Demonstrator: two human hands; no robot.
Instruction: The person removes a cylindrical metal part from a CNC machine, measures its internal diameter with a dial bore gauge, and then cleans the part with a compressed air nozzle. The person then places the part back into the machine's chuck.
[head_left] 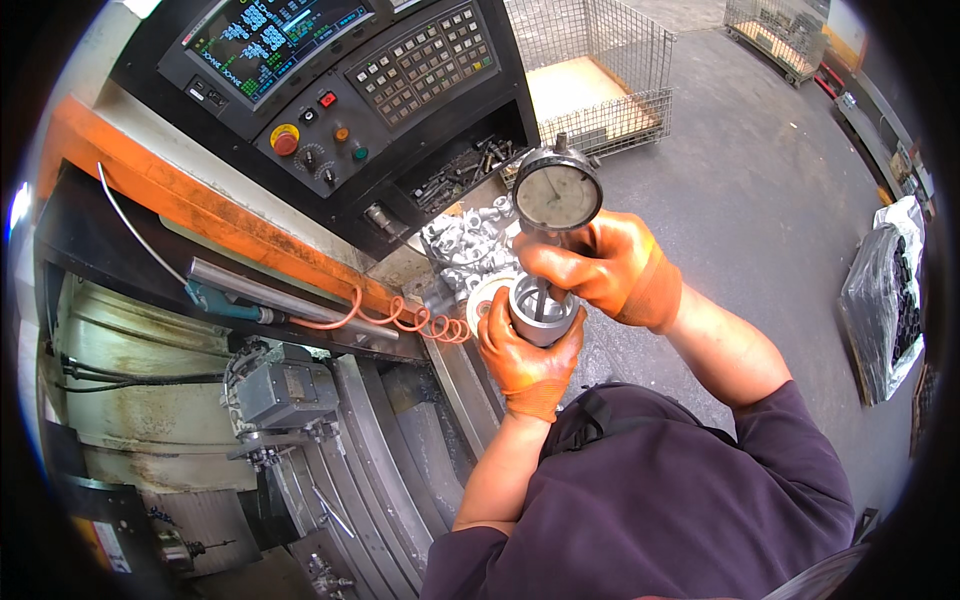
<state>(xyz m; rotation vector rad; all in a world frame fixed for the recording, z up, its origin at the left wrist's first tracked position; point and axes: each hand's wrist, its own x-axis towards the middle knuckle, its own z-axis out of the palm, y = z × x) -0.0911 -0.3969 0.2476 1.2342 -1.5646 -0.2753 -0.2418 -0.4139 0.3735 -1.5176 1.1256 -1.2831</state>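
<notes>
L hand (528,358), orange glove, grip wrapped under a metal ring part (543,310). R hand (600,268) grip pinched on stem of dial bore gauge (557,190), probe down inside ring. Both held in air just off control panel (340,90) lower-right corner, above machined parts pile (465,245).

1. The left hand (527,362) is wearing an orange coated work glove with a ribbed cuff.
2. The right hand (600,268) is wearing a matching orange glove.
3. A dark purple short-sleeved shirt (680,500) is covering the torso; forearms are showing bare.
</notes>
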